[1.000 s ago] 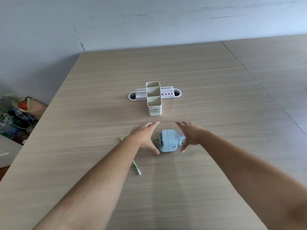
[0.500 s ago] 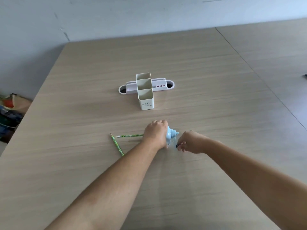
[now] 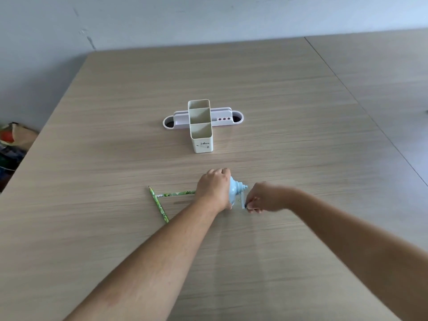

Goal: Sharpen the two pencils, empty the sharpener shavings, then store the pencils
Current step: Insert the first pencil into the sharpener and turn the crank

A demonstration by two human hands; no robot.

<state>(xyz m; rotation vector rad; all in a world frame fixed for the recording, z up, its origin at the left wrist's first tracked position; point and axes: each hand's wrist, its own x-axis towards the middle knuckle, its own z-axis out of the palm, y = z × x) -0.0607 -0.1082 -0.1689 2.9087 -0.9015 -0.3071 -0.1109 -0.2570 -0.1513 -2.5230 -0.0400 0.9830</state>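
A light blue crank sharpener (image 3: 235,191) sits on the wooden table (image 3: 254,251). My left hand (image 3: 214,187) is clamped over its body and hides most of it. My right hand (image 3: 264,200) pinches the crank handle (image 3: 243,203) on the sharpener's right side. One green pencil (image 3: 176,194) lies level, its right end going under my left hand toward the sharpener. A second green pencil (image 3: 158,204) lies loose to the left, slanted, tip pointing away from me. The cream pencil holder (image 3: 201,126) with three compartments stands beyond the sharpener.
A white oblong tray (image 3: 169,122) lies crosswise behind the pencil holder. A seam (image 3: 361,105) divides this table from another on the right. Bags and clutter (image 3: 14,137) sit on the floor past the table's left edge. The wall runs along the far edge.
My left hand closed over the sharpener and my right hand took the crank. The level pencil now shows to the left of my hand. The view shifted.
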